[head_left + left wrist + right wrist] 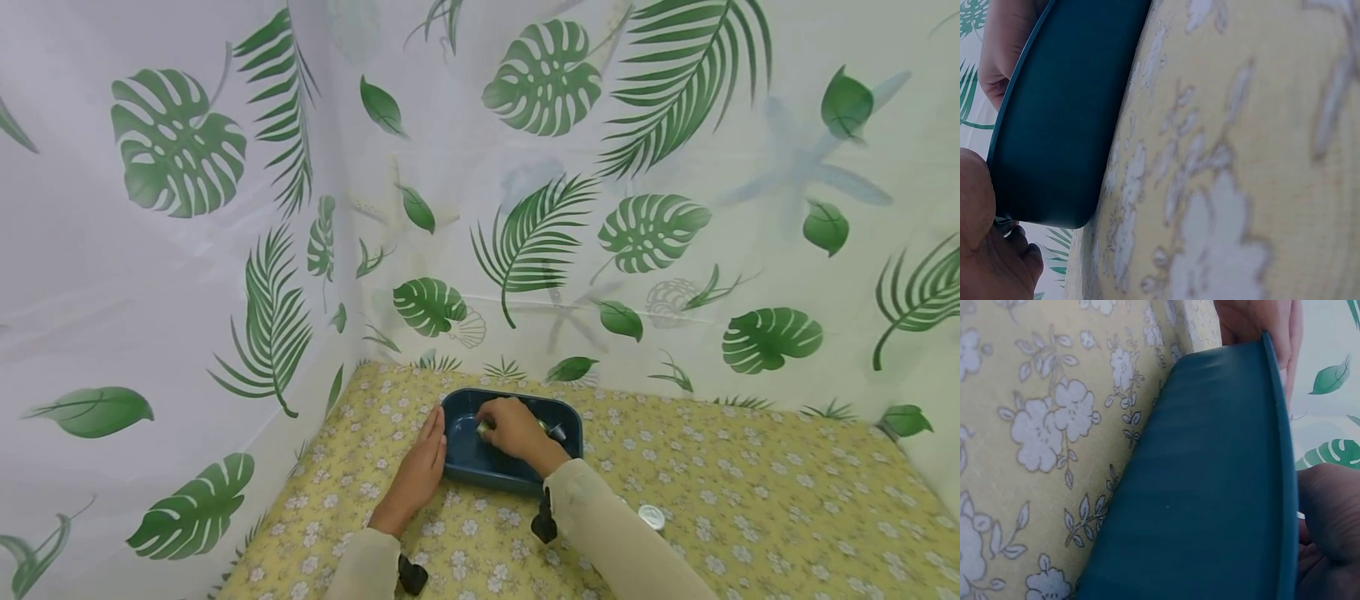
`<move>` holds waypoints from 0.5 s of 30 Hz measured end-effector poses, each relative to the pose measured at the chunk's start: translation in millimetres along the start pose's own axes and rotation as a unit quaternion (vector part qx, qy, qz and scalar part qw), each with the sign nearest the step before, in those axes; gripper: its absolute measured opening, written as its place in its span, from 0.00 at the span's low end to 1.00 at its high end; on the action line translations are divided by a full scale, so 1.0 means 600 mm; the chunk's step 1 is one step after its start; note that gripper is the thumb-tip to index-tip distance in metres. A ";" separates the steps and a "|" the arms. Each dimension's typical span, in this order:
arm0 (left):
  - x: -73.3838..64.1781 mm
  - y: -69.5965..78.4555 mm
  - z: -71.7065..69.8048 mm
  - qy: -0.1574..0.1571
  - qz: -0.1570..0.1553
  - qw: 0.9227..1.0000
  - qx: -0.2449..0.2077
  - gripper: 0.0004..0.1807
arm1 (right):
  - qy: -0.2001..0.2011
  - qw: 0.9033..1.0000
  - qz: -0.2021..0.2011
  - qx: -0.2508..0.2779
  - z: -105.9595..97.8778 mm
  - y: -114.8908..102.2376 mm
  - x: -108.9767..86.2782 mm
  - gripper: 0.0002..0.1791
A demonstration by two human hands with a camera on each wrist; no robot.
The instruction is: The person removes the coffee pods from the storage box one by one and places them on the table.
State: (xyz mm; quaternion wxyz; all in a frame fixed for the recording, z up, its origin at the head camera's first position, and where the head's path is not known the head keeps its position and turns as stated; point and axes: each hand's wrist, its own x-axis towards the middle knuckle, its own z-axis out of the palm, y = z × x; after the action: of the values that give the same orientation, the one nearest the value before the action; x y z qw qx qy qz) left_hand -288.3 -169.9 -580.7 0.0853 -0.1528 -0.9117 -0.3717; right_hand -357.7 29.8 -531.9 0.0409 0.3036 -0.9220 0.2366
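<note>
Blue rectangular tray [487,479], on floral tablecloth [720,500]. Left hand [420,462] flat-fingered against left end, bracing. Right hand [513,427] inside, pinching small greenish object [483,428]: handling step, seemingly. Next probably calls for steady tray, careful lift or release.

Tray [487,477]: plain, unpatterned, dark blue in the head view, teal in both wrist views. Small thing [557,432] inside it: grey. Tablecloth [720,508]: yellow ground, all-over floral, white blossoms and sprigs outlined in grey-brown. Wall sheeting [450,108]: white, printed with green leaves, some solid, some split, some feathered; fainter starfish, one pale blue; shells in grey line. Sleeves [618,529]: plain cream. Wrist fittings [544,525]: black. Round piece [651,517] on cloth: silvery white.
</note>
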 end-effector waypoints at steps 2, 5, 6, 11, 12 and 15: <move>0.000 0.000 0.000 0.003 0.000 1.000 0.002 0.31 | 0.004 1.000 -0.003 0.000 -0.002 -0.001 -0.002 0.10; 0.001 0.000 -0.001 0.006 0.000 1.000 0.004 0.31 | 0.012 1.000 -0.008 0.006 -0.008 -0.004 -0.008 0.11; 0.001 0.000 -0.001 0.005 -0.001 1.000 0.004 0.31 | 0.015 1.000 -0.009 0.008 -0.011 -0.005 -0.010 0.11; 0.002 0.000 0.000 0.001 -0.003 1.000 0.002 0.31 | 0.024 1.000 0.003 0.018 -0.021 -0.010 -0.022 0.12; 0.002 0.000 0.001 0.002 -0.002 1.000 0.002 0.31 | 0.024 1.000 0.007 0.017 -0.022 -0.011 -0.024 0.12; 0.002 -0.002 0.001 0.002 -0.003 1.000 0.005 0.31 | 0.026 0.999 0.020 0.023 -0.026 -0.012 -0.028 0.13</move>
State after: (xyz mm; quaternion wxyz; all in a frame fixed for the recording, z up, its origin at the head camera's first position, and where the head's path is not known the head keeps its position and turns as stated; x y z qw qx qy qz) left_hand -289.6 -169.9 -581.3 0.0866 -0.1488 -0.9138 -0.3678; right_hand -340.8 40.9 -518.6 0.0537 0.2799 -0.9208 0.2663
